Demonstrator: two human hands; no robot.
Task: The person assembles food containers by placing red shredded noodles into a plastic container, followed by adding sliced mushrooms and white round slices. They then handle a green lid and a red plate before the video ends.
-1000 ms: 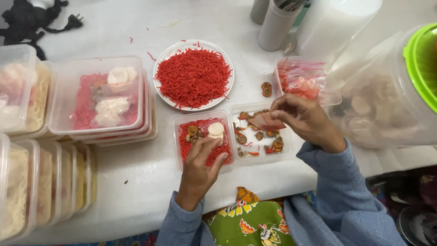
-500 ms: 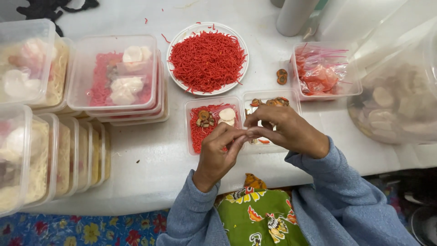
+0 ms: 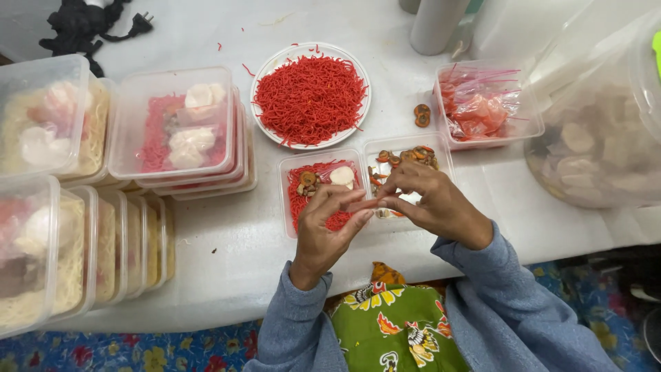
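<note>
My left hand (image 3: 327, 231) and my right hand (image 3: 434, 203) meet fingertip to fingertip above two small open plastic boxes at the table's near edge. Between the fingertips they pinch a small pale piece, too small to identify. The left box (image 3: 284, 200) holds red shredded strands, a white round piece and brown slices. Brown and orange slices fill the right box (image 3: 413, 146), which my right hand partly covers. Just beyond both stands a white plate (image 3: 264, 118) heaped with red strands.
Lidded boxes of filled food are stacked at the left (image 3: 175, 124), with more on edge in a row (image 3: 117, 248). A tub of pink packets (image 3: 482, 110), a large clear container (image 3: 599, 138), two loose brown slices (image 3: 421, 115), a grey cylinder (image 3: 437, 24) and a black cable (image 3: 82, 24) are around.
My right hand came out of the box of brown slices and my left lifted off the red strands. Both now meet between the two boxes. The camera shifted slightly.
</note>
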